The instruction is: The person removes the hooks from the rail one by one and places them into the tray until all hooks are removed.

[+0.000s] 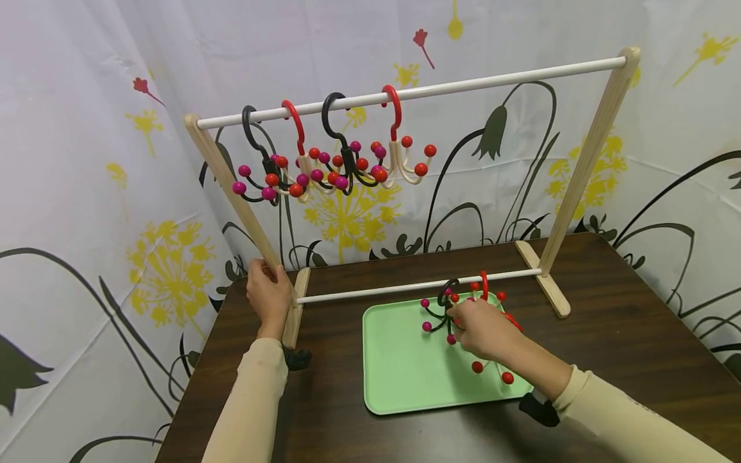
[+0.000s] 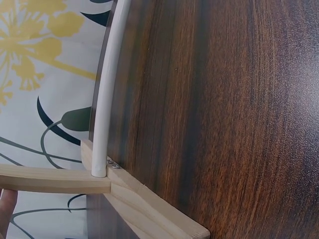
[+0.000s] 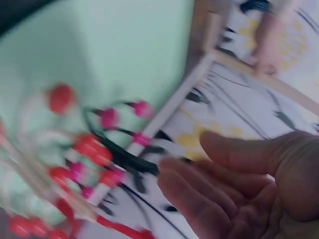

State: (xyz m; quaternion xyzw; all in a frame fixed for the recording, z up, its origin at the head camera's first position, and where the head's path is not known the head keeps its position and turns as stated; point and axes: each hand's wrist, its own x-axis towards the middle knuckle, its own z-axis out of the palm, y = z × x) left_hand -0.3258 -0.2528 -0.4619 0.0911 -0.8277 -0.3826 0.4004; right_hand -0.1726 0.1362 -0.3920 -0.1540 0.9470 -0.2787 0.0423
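On the left, my left hand (image 1: pixel 269 296) grips the lower part of the wooden post (image 1: pixel 237 199) of a rack; one fingertip shows against the post in the left wrist view. My right hand (image 1: pixel 483 328) reaches over a green tray (image 1: pixel 399 379), fingertips at the neck of a black multi-prong hanger (image 1: pixel 434 314) with magenta balls. The right wrist view shows a gap between its thumb and fingers, the black hanger (image 3: pixel 122 154) just beyond the fingertips. Beside it, partly hidden by the hand, are cream hangers with red hooks (image 1: pixel 484 286) and red balls (image 1: pixel 507 377).
Two black-hooked and two red-hooked hangers (image 1: pixel 395 161) hang from the white top rail (image 1: pixel 498 80), bunched toward the left. A lower rail (image 1: pixel 359 292) runs behind the tray. The right post (image 1: pixel 587 167) stands on a wooden foot (image 1: pixel 544 280). A patterned curtain (image 1: pixel 683 128) backs the dark table (image 1: pixel 324 399).
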